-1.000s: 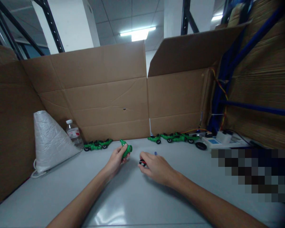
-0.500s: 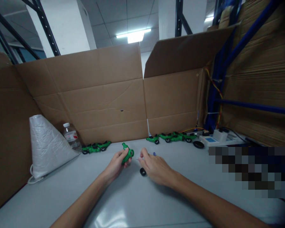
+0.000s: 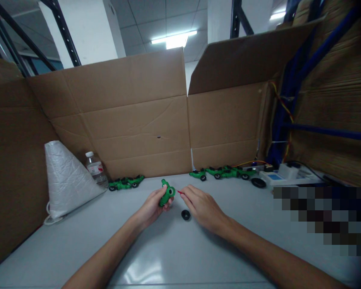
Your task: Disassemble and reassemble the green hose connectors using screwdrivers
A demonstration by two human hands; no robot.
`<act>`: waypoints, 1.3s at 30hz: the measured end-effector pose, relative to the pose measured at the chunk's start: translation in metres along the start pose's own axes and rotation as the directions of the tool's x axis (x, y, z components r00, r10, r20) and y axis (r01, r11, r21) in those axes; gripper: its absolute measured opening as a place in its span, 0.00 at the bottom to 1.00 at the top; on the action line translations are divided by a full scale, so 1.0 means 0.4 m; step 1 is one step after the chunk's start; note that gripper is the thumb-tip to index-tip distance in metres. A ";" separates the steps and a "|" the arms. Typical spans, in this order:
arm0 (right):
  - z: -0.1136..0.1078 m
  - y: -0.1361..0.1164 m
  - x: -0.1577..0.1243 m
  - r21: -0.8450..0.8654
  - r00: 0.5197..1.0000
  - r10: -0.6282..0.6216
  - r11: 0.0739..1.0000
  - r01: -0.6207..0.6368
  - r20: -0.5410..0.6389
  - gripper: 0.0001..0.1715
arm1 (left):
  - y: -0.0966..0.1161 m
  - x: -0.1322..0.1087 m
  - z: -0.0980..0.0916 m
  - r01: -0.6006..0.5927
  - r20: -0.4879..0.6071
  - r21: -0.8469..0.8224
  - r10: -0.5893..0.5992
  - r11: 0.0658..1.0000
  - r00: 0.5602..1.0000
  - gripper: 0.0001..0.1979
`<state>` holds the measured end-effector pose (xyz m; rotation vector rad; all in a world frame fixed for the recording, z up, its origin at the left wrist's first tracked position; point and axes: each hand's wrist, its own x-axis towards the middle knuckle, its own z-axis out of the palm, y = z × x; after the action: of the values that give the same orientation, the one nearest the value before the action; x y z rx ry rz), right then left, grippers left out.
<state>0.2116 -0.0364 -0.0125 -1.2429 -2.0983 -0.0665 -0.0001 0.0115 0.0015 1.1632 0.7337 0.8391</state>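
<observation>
My left hand (image 3: 152, 208) is closed around a green toy car part (image 3: 167, 194), which has a round opening with a dark centre facing right. To its right, my right hand (image 3: 203, 206) pinches a thin red-tipped stick (image 3: 179, 192). The stick's tip points at the green part, a small gap away; the rest of it is hidden in my fingers, so its kind cannot be made out. Just below, between my hands, a small black wheel (image 3: 185, 215) lies on the grey-white table (image 3: 168, 257).
Green toy cars with black wheels stand along the back, one group at left (image 3: 126, 183) and another at right (image 3: 228, 172). A plastic bottle (image 3: 95, 168) and a silvery bag (image 3: 67, 184) are at the left. A power strip (image 3: 291, 176) lies at right; cardboard walls (image 3: 132, 132) surround the table.
The red tip now shows at my right fingers, where a pale tip and a blue end showed before. My left hand has turned the green part so its round opening faces more toward me.
</observation>
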 end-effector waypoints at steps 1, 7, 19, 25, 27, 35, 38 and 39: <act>-0.002 -0.002 -0.002 0.001 1.000 0.003 1.000 -0.003 0.009 0.16 | -0.002 0.001 0.000 -0.014 -0.002 0.013 0.014 1.000 1.000 0.24; 0.001 -0.011 -0.012 -0.108 0.997 0.032 0.994 -0.024 0.071 0.18 | -0.019 0.010 -0.003 -0.107 -0.025 0.109 0.110 0.988 0.994 0.27; 0.003 -0.014 -0.007 -0.178 0.979 0.150 0.976 -0.125 0.136 0.19 | -0.043 0.012 0.007 -0.187 -0.065 0.267 0.211 0.946 0.975 0.27; 0.010 -0.017 -0.009 -0.150 0.963 0.201 0.973 -0.175 0.180 0.18 | -0.053 0.013 0.014 -0.226 -0.087 0.436 0.290 0.871 0.953 0.26; 0.013 -0.011 -0.008 -0.135 0.962 0.193 0.976 -0.169 0.192 0.17 | -0.058 0.013 0.011 -0.207 -0.084 0.413 0.264 0.887 0.961 0.25; 0.001 -0.005 -0.005 -0.044 0.971 0.093 0.995 -0.085 0.219 0.17 | -0.037 0.012 0.003 -0.167 -0.092 0.212 0.190 0.963 0.978 0.19; -0.010 -0.016 -0.007 -0.054 0.979 0.058 0.997 -0.048 0.197 0.17 | -0.020 0.010 0.006 -0.174 -0.103 0.206 0.198 0.963 0.975 0.18; -0.012 -0.020 -0.007 -0.054 0.980 0.044 0.998 -0.034 0.195 0.17 | -0.018 0.010 0.006 -0.174 -0.113 0.223 0.203 0.959 0.973 0.19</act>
<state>0.2087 -0.0447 -0.0082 -1.3681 -2.2511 0.0220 0.0053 0.0125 -0.0052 1.3934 0.8480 1.0265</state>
